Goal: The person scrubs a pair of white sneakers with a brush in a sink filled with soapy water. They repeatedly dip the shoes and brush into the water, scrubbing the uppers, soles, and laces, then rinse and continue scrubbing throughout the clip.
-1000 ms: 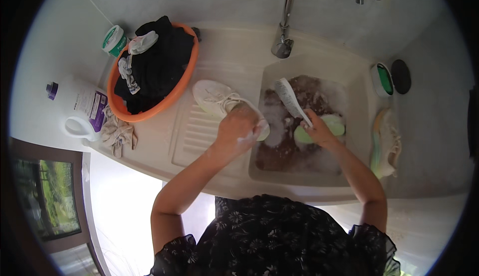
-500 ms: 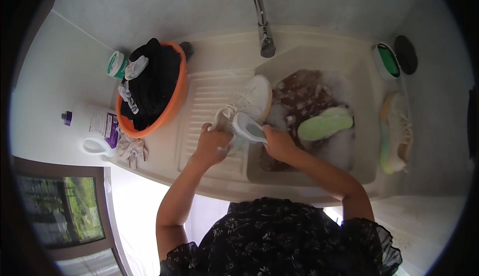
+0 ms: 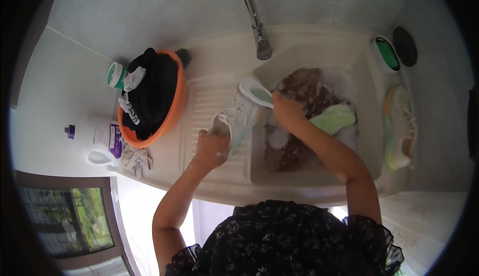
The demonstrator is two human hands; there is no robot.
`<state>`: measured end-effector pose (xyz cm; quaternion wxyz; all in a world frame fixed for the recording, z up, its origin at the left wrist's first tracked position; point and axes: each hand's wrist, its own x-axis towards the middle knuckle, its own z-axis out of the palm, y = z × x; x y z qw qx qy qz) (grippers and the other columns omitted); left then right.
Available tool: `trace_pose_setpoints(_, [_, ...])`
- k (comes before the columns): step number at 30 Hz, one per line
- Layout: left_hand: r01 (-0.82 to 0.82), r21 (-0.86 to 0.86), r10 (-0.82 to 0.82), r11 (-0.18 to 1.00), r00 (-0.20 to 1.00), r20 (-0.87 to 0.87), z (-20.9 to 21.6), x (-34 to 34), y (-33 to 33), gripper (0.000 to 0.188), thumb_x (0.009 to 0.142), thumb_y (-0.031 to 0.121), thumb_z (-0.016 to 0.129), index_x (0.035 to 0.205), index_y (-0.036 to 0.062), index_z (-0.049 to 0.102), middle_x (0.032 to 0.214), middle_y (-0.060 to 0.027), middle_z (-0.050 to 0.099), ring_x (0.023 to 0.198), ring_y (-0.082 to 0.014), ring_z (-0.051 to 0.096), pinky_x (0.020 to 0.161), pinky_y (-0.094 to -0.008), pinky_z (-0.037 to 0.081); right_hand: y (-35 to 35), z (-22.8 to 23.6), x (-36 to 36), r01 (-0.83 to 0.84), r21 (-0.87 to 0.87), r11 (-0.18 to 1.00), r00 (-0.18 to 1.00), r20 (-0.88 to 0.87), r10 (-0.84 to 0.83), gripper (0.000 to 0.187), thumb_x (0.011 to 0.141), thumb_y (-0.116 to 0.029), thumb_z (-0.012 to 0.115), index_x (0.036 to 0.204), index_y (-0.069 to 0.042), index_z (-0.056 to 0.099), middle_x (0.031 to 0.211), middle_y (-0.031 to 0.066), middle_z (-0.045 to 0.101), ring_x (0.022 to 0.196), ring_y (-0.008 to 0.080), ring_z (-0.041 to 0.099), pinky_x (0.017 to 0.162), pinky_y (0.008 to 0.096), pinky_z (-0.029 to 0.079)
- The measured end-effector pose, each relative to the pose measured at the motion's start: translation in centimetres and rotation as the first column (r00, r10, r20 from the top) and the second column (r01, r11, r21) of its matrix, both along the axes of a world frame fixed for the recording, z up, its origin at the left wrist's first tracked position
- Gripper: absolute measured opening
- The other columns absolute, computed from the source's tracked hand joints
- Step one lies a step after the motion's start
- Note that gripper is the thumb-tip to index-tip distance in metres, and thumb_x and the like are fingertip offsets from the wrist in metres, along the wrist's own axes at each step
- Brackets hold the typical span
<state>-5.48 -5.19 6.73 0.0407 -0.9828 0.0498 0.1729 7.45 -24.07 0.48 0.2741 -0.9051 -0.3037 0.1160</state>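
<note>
My left hand is closed on the heel end of a white lace-up sneaker, which lies tilted over the ribbed part of the sink, its toe pointing away from me. In my right hand is a white scrub brush, held by its handle. The brush head rests over the sneaker's toe and hides it. Right of the shoe, a pale green insole floats in brown, sudsy water, partly covered by my right forearm. A second sneaker lies on its side along the sink's right rim.
On the left stand an orange basin heaped with dark clothes, a green-and-white tub and a white detergent bottle. A crumpled cloth lies by the bottle. The faucet rises behind; a green-filled container sits far right.
The brush in my right hand has moved from the shoe's opening up to its toe. My left hand has tilted the sneaker, so its side now faces the basin of water.
</note>
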Motion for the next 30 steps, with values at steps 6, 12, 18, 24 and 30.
trace_pose_setpoints(6, [0.002,-0.105,0.017,0.994,0.984,0.177,-1.5,-0.8,1.1,0.01,0.07,0.018,0.058,0.064,0.0104,0.059,0.059,-0.008,0.057,0.059,-0.0254,0.056,0.07,-0.0407,0.036,-0.1,-2.1,-0.6,-0.032,-0.054,0.998,0.99,0.138,0.039,0.02,0.079,-0.005,0.044,0.096,0.004,0.043,0.074,0.0207,0.059,0.066,0.0359,0.06,0.059,0.0443,0.048])
trace_pose_setpoints(12, [-0.018,-0.1,0.054,0.995,0.926,0.374,-1.6,1.2,3.0,0.01,0.069,0.018,0.059,0.064,0.01,0.059,0.06,-0.01,0.058,0.059,-0.0266,0.055,0.075,-0.0403,0.033,-9.5,-0.8,1.6,0.302,-0.236,0.924,0.95,-0.01,-0.313,0.024,0.08,-0.009,0.05,0.099,0.001,0.042,0.081,0.0213,0.06,0.072,0.0347,0.06,0.064,0.0448,0.047])
trace_pose_setpoints(18, [0.051,0.071,-0.081,0.996,0.846,0.527,-2.2,9.8,6.7,0.01,0.069,0.016,0.058,0.062,0.0086,0.059,0.059,-0.0111,0.057,0.062,-0.0292,0.056,0.073,-0.0389,0.034,-14.5,0.3,-2.8,0.361,-0.21,0.909,0.9,-0.176,-0.399,0.026,0.08,-0.011,0.051,0.1,0.001,0.041,0.083,0.0226,0.058,0.074,0.0362,0.059,0.065,0.0441,0.046])
trace_pose_setpoints(24, [-0.089,0.292,-0.13,0.952,0.746,0.653,-3.2,12.3,7.5,0.016,0.069,0.015,0.058,0.082,0.006,0.061,0.086,-0.0136,0.058,0.083,-0.0284,0.054,0.075,-0.0419,0.035,-17.0,1.3,-6.7,0.445,0.169,0.879,0.856,-0.37,-0.362,0.04,0.081,-0.021,0.059,0.108,0.002,0.041,0.082,0.0193,0.058,0.074,0.0285,0.058,0.066,0.0368,0.044])
trace_pose_setpoints(30, [0.404,-0.173,-0.274,0.898,0.822,0.499,0.1,11.1,-12.1,0.028,0.07,0.013,0.059,0.096,0.0015,0.053,0.101,-0.0149,0.049,0.088,-0.0321,0.049,0.077,-0.0414,0.04,-17.6,-1.4,-11.0,0.629,0.689,0.36,0.777,-0.538,-0.329,0.041,0.087,-0.035,0.052,0.111,-0.003,0.041,0.071,0.0039,0.049,0.064,0.0113,0.047,0.058,0.0256,0.04])
